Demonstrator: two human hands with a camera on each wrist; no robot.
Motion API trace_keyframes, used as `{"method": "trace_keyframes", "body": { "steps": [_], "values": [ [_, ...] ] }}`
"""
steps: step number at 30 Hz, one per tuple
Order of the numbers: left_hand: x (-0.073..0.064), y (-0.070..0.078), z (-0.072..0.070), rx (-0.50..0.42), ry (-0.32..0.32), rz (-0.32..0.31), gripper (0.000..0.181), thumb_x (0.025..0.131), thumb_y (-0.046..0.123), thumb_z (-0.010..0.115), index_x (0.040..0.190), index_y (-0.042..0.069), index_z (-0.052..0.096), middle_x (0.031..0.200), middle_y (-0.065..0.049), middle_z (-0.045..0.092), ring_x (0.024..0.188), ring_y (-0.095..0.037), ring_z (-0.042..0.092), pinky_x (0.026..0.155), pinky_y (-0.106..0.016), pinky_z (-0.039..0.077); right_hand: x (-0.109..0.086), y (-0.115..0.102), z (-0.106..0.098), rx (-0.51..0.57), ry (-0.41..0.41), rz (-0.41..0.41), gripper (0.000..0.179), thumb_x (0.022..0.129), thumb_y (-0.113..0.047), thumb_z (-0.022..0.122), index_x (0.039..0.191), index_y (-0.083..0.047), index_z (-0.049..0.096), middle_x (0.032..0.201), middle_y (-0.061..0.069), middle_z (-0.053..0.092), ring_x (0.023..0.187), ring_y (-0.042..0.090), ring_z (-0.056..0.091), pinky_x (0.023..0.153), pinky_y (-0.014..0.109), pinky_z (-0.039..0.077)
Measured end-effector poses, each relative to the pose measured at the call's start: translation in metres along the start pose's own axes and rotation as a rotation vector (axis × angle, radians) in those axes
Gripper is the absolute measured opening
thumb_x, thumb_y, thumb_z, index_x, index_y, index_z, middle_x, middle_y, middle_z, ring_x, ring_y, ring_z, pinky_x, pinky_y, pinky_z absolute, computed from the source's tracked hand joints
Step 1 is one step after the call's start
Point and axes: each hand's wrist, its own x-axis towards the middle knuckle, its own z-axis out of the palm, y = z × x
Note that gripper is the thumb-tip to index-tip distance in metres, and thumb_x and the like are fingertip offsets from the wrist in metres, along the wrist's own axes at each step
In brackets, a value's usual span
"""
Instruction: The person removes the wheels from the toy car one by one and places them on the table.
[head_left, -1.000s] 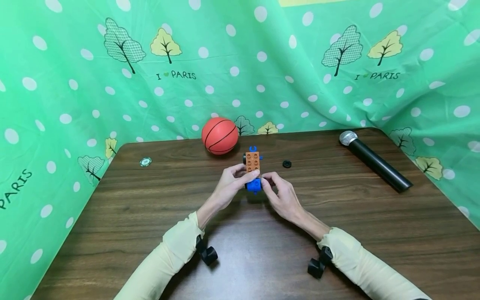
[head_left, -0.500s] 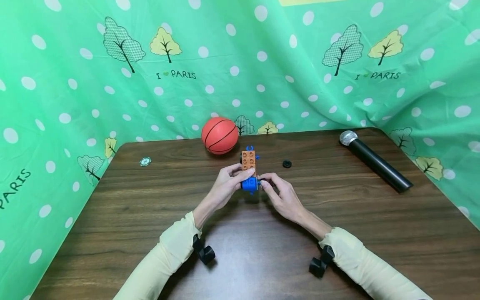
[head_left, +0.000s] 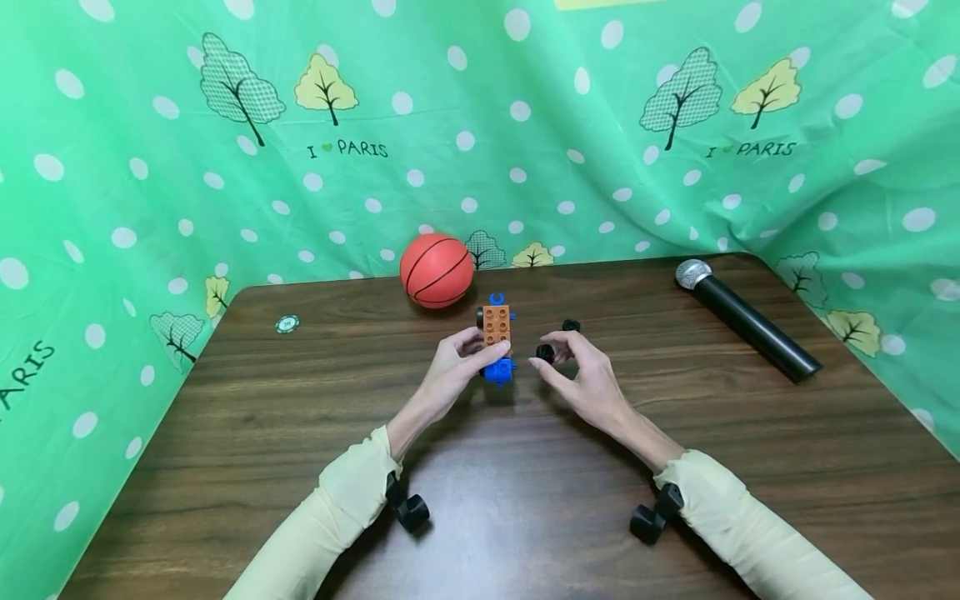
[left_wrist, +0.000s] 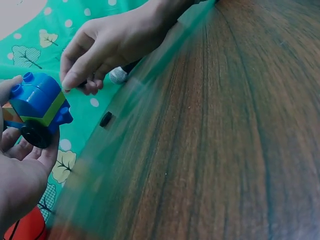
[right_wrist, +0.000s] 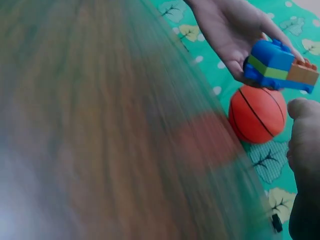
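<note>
My left hand (head_left: 450,371) grips a toy building-block car (head_left: 497,321), thumb on top and fingers along its left side. The car has orange studded bricks, a blue block with a lime stripe at the near end and a blue hook at the far end. Bare blue axle stubs stick out on its right side, while a black wheel (left_wrist: 36,134) sits on the other side. My right hand (head_left: 592,379), apart from the car to its right, pinches a loose black wheel (head_left: 545,353) between thumb and fingers. Another black wheel (head_left: 571,325) lies on the table just beyond that hand.
A red basketball (head_left: 437,271) rests at the table's back edge, behind the car. On the right lies a black microphone (head_left: 750,321) with a silver head. A poker chip (head_left: 287,324) is at the left. Green dotted cloth (head_left: 420,100) hangs behind the wooden table (head_left: 480,517).
My right hand has drawn back to the right from the car's near axle with the black wheel in its fingers. The car has shifted slightly left in my left hand.
</note>
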Motion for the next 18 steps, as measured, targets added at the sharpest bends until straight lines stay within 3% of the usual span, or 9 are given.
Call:
{"method": "trace_keyframes", "body": {
  "steps": [7,14,18],
  "values": [
    [0.0,0.001,-0.001,0.028,0.015,-0.003,0.029,0.097,0.021,0.073,0.116,0.0,0.068,0.102,-0.006,0.07,0.094,-0.015,0.063,0.085,-0.028,0.051,0.003,0.009,-0.013,-0.117,-0.035,0.018,0.033,0.083,-0.005,0.086,0.108,-0.001,0.065,0.088,0.007,0.059,0.079,0.019,0.058,0.067,0.038,0.052],
    [0.0,0.001,-0.001,0.048,0.02,-0.02,0.032,0.097,0.022,0.073,0.118,-0.001,0.067,0.105,-0.008,0.069,0.096,-0.017,0.062,0.087,-0.029,0.05,0.003,0.018,-0.025,-0.204,-0.063,0.086,0.03,0.086,-0.01,0.085,0.107,-0.002,0.065,0.083,0.005,0.056,0.076,0.017,0.053,0.063,0.034,0.044],
    [0.001,0.0,-0.001,0.046,0.012,-0.02,0.032,0.096,0.022,0.073,0.118,-0.001,0.067,0.105,-0.008,0.069,0.097,-0.017,0.062,0.087,-0.029,0.05,0.003,0.026,-0.032,-0.227,-0.065,0.109,0.029,0.087,-0.009,0.085,0.106,-0.002,0.065,0.084,0.006,0.058,0.077,0.018,0.054,0.065,0.033,0.045]
  ]
}}
